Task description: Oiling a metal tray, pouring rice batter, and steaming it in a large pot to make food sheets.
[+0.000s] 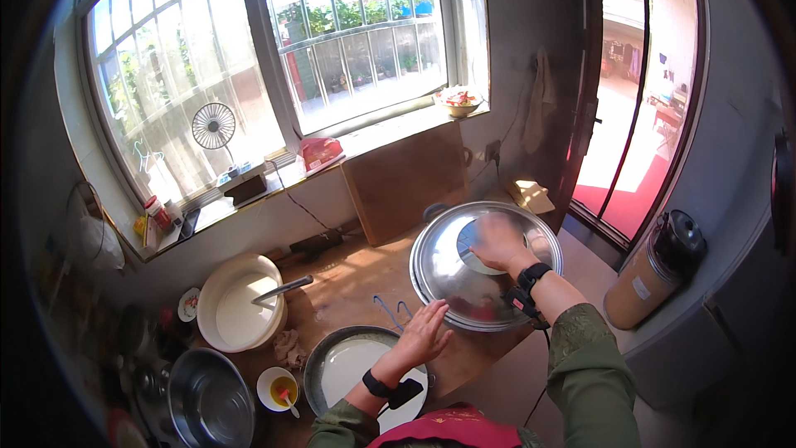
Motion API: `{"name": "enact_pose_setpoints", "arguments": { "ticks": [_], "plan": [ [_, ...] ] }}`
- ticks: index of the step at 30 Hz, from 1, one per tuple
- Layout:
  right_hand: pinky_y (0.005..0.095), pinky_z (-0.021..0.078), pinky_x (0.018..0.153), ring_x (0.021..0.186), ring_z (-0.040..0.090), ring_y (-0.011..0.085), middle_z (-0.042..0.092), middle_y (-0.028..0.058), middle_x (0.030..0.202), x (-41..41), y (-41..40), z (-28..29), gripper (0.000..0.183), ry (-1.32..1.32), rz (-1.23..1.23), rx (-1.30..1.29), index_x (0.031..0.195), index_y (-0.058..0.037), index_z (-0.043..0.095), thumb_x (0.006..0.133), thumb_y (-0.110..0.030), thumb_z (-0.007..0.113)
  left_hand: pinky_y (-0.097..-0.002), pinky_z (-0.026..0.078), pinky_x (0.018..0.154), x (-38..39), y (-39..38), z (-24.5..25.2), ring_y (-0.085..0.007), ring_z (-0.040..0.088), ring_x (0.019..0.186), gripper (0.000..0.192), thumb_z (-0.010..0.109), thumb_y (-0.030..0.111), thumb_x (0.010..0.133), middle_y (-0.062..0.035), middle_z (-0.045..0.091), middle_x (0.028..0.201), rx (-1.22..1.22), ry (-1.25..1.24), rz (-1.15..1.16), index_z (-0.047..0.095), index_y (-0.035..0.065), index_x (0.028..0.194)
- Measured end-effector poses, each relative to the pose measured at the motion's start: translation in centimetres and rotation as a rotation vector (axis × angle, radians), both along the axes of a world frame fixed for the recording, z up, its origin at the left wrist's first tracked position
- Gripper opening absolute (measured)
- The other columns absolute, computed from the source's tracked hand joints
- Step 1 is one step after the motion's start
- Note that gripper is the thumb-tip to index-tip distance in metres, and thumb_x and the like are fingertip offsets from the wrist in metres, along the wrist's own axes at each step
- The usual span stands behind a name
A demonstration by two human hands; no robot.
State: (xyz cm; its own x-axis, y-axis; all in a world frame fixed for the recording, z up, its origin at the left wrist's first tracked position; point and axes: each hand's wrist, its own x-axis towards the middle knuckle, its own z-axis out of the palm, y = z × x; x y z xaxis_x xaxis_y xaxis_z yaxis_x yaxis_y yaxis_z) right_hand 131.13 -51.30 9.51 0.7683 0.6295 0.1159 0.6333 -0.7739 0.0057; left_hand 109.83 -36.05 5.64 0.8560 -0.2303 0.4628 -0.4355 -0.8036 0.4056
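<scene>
My right hand point(497, 242) is on or just over the top of a large domed metal lid point(441, 267) with a glass centre; it is blurred, and its fingers hide the knob area. Left of the lid, my left hand point(425, 334) is raised with its fingers apart, holding nothing, above the edge of a round pan point(348, 373) of white liquid. Blue hooks point(388, 310) lie between pan and lid. Further left stand a cream basin point(214, 317) of white liquid with a metal ladle point(283, 289), and a small white bowl point(264, 386) of yellow oil with a brush point(288, 399).
An empty steel basin point(211, 404) stands at the lower left, near a crumpled cloth point(290, 348). A wooden board point(407, 180) leans against the wall below the window. The sill bears a small fan point(213, 126) and a bowl point(459, 109). A tan cylindrical container point(640, 286) stands right.
</scene>
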Motion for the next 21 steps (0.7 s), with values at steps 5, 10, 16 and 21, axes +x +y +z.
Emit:
{"name": "enact_pose_setpoints", "arguments": {
  "ticks": [5, 10, 16, 21],
  "plan": [
    [0.0480, 0.0301, 0.094, 0.122, 0.027, 0.0384, 0.030, 0.0160, 0.133, 0.1, 0.7, 0.6, 0.065, 0.027, 0.013, 0.038, 0.128, -0.0058, 0.031, 0.080, -0.047, 0.045, -0.0386, 0.032, 0.095, 5.1, -0.3, 4.8, -0.0345, 0.039, 0.114, 0.047, 0.050, 0.026, 0.083, -0.0210, 0.041, 0.122, 0.053, 0.040, -0.001, 0.039, -0.0031, 0.119],
    [0.0508, 0.0285, 0.095, 0.124, 0.024, 0.0392, 0.027, 0.0157, 0.135, -1.4, 0.2, 1.8, 0.063, 0.034, 0.008, 0.029, 0.129, -0.0074, 0.031, 0.078, -0.042, 0.046, -0.0374, 0.027, 0.099, 11.6, -3.3, 6.8, -0.0343, 0.033, 0.119, 0.048, 0.040, 0.031, 0.087, -0.0222, 0.034, 0.128, 0.013, 0.034, -0.018, 0.037, -0.0024, 0.121],
    [0.0482, 0.0255, 0.096, 0.120, 0.026, 0.0399, 0.031, 0.0144, 0.133, -0.1, -0.4, -0.2, 0.061, -0.203, 0.141, -0.176, 0.129, -0.0113, 0.032, 0.077, -0.042, 0.042, -0.0395, 0.026, 0.099, 15.6, -6.0, 6.0, -0.0366, 0.035, 0.117, 0.051, 0.039, 0.035, 0.085, -0.0263, 0.038, 0.123, 0.089, 0.095, 0.023, 0.041, -0.0058, 0.116],
    [0.0469, 0.0243, 0.097, 0.120, 0.028, 0.0383, 0.032, 0.0163, 0.132, 2.1, -1.3, -3.5, 0.060, -0.259, 0.162, -0.074, 0.128, -0.0096, 0.032, 0.077, -0.040, 0.042, -0.0394, 0.028, 0.098, 16.1, -7.3, 5.9, -0.0372, 0.038, 0.115, 0.046, 0.038, 0.031, 0.085, -0.0263, 0.041, 0.119, 0.094, 0.034, 0.076, 0.044, -0.0059, 0.112]
  ]
}}
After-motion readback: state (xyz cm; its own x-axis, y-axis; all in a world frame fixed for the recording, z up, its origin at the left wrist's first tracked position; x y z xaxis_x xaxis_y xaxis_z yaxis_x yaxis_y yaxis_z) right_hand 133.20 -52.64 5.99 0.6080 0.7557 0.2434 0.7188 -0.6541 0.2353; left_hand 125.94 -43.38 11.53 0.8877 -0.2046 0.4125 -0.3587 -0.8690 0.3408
